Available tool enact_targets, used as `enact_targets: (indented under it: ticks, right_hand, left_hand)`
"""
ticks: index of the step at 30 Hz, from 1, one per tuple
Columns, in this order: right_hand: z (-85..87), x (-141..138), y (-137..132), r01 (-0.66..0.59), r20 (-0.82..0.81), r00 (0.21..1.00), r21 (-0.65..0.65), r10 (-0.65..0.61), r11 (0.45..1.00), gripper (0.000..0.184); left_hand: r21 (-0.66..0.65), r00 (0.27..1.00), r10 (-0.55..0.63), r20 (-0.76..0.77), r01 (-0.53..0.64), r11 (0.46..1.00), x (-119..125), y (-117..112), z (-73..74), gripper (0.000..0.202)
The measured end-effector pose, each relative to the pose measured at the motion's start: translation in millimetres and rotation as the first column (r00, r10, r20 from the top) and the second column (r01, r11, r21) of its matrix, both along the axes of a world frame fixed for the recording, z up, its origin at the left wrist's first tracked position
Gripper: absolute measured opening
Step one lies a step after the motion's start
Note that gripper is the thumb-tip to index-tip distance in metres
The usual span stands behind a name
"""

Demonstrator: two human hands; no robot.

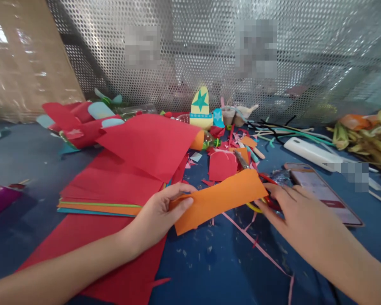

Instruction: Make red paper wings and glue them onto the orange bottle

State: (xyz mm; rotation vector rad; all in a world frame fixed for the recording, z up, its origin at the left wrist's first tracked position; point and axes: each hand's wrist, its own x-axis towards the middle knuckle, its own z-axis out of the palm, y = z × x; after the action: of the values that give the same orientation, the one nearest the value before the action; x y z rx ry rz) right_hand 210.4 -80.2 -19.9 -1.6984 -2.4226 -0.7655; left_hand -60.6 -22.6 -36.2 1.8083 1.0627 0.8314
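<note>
My left hand [160,212] pinches the left end of an orange paper strip [219,197], thumb on top and fingers beneath, holding it just above the blue table [216,262]. The right end of the strip lies over red-handled scissors [268,192], whose blades point away towards the back. My right hand [288,214] rests with its fingers on the scissors' handles by the strip's right end; how far the fingers close round the handles is hidden.
A stack of red, orange and green paper sheets [114,186] lies left of the strip. A phone [324,192] sits at the right, with a white case [314,153] behind it. Paper scraps, a cut red shape [222,166] and a paper boat [200,109] crowd the back.
</note>
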Motion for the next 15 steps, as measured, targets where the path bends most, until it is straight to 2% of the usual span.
enact_targets:
  ticks: [3,5,7,11,15]
  right_hand:
    - [8.8,-10,11,0.213,0.054,0.977,-0.214,-0.206,0.953,0.037]
    - [14.1,-17,17,0.312,0.048,0.949,-0.258,-0.31,0.914,0.036]
    - [17.3,-21,23,0.359,0.028,0.93,-0.284,-0.367,0.889,0.03]
    - [20.4,-16,30,0.351,-0.074,0.913,-0.354,-0.4,0.867,0.014]
    - [21.8,7,31,0.23,-0.261,0.904,-0.373,-0.339,0.899,0.009]
  left_hand:
    - [-0.03,0.999,-0.004,0.048,0.006,1.0,0,-1,1.6,0.018]
    - [-0.078,0.998,-0.014,0.065,0.019,0.997,0,-1,3.7,0.023]
    - [-0.103,0.998,-0.013,0.06,0.019,0.995,-1,0,5.6,0.028]
    - [-0.09,0.998,0.007,0.062,-0.001,0.996,-4,0,6.5,0.032]
    - [-0.079,0.993,0.044,0.108,-0.036,0.996,-3,-2,8.3,0.032]
